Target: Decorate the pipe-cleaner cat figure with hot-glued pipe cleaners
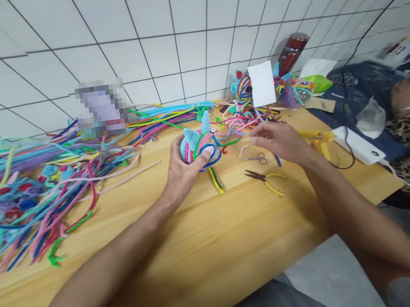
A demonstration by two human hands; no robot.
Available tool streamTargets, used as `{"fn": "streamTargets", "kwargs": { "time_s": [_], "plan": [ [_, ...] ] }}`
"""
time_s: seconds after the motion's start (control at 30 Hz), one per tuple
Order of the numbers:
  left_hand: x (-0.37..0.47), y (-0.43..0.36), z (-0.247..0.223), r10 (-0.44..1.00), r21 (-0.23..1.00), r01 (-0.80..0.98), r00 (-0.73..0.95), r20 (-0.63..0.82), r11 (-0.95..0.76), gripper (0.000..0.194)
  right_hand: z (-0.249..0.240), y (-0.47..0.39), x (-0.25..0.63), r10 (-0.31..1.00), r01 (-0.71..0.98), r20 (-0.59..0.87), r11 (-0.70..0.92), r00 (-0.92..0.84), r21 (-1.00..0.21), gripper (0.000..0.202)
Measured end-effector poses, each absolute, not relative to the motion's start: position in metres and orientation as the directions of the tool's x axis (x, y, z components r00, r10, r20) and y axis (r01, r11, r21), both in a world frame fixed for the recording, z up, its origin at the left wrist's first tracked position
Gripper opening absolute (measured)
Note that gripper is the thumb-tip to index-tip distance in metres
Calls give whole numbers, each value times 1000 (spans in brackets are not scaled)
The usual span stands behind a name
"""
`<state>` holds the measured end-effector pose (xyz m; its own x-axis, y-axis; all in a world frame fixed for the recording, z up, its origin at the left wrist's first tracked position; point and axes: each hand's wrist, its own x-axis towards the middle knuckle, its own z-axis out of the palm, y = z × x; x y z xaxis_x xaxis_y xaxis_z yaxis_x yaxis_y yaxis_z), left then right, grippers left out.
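Observation:
My left hand [182, 169] is closed around a round multicoloured pipe-cleaner figure [200, 146] with two light blue pointed ears. The thumb presses on a blue-ringed part of its front. A yellow and green strip [216, 181] sticks out below the figure. To the right, my right hand [273, 139] is raised over the table with its fingertips pinched together. A pink strand seems to run from the figure toward those fingertips, but what they hold is too small to tell. Small scissors [258, 158] and yellow-handled pliers [269, 180] lie below my right hand.
Piles of coloured pipe cleaners [65, 182] cover the table's left side and back. At the back right are a white card [262, 84], more figures and a red flask [293, 54]. A yellow glue gun [318, 139] and white power strip [358, 146] lie near another person's arm [408, 94].

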<state>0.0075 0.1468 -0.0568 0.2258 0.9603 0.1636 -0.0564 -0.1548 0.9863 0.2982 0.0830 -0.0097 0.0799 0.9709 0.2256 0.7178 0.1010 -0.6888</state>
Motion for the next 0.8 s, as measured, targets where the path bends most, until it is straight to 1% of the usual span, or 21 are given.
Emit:
{"fn": "streamTargets", "kwargs": {
  "time_s": [0.07, 0.13, 0.2, 0.27, 0.3, 0.37, 0.43, 0.47, 0.53, 0.6, 0.7, 0.8],
  "plan": [
    [9, 147, -57, 955, 986, -61, 246, 165, -155, 73, -35, 72, 313, 986, 826, 162, 70, 26, -559, 19],
    [11, 147, -56, 953, 985, -59, 249, 170, -161, 73, -59, 68, 320, 990, 873, 133, 106, -48, -476, 17],
    [11, 146, -53, 954, 985, -51, 247, 170, -163, 75, -74, 69, 321, 985, 886, 146, 149, -94, -438, 13],
    [8, 143, -49, 955, 985, -40, 245, 170, -166, 78, -80, 74, 319, 980, 886, 168, 170, -106, -432, 6],
    [5, 141, -47, 956, 986, -32, 241, 169, -166, 79, -80, 76, 318, 979, 882, 173, 176, -109, -438, 8],
    [-2, 135, -47, 960, 988, -26, 230, 157, -155, 76, -75, 78, 315, 977, 871, 170, 193, -128, -452, 17],
    [-10, 131, -50, 967, 990, -47, 213, 140, -133, 74, -65, 74, 308, 978, 844, 165, 197, -130, -499, 16],
    [-13, 129, -54, 970, 990, -66, 206, 133, -121, 75, -58, 71, 301, 979, 819, 165, 191, -119, -542, 13],
    [-17, 127, -62, 973, 988, -102, 190, 131, -113, 75, -43, 64, 281, 985, 715, 165, 158, -60, -681, 13],
    [-20, 126, -68, 975, 986, -120, 174, 139, -119, 75, -27, 59, 253, 978, 612, 201, 186, -45, -768, 16],
    [-20, 123, -72, 977, 985, -116, 157, 147, -130, 73, -12, 59, 206, 958, 518, 267, 281, -104, -808, 16],
    [-20, 119, -72, 975, 983, -112, 151, 164, -148, 71, -14, 65, 173, 954, 447, 282, 295, -98, -844, 23]
  ]
}}
